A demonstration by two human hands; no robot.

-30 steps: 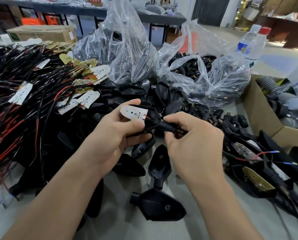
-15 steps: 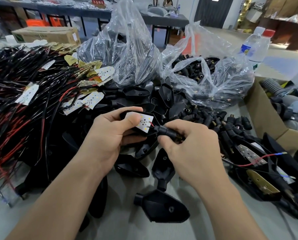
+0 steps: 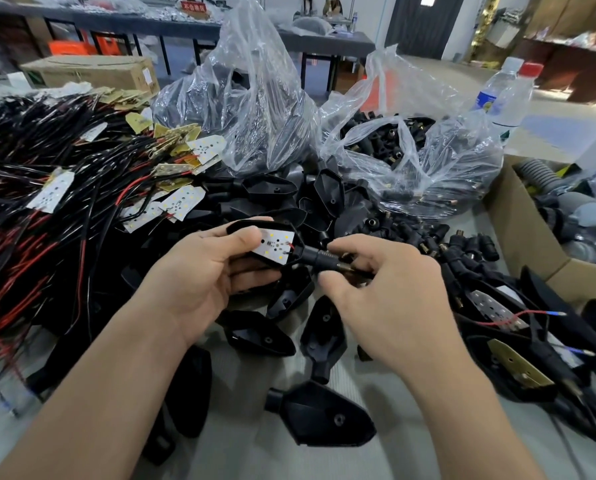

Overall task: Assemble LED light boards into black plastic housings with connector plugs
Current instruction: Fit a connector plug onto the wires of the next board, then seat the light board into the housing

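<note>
The right hand [image 3: 386,299] pinches the black cylindrical brass-tipped connector plug [image 3: 319,259] between thumb and forefinger; the plug's long axis runs leftward from those fingertips into the neck of the black plastic teardrop housing [image 3: 246,224]. Just beyond, the left hand [image 3: 199,282] grips that housing, thumb pressing the white LED light board [image 3: 275,245] seated inside; any push likely follows that axis.

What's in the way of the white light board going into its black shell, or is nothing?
Nothing visible is. The LED board already lies in the open black housing, with the thumb of the left hand resting on it. The right hand pinches the connector plug at the housing's neck.
</note>
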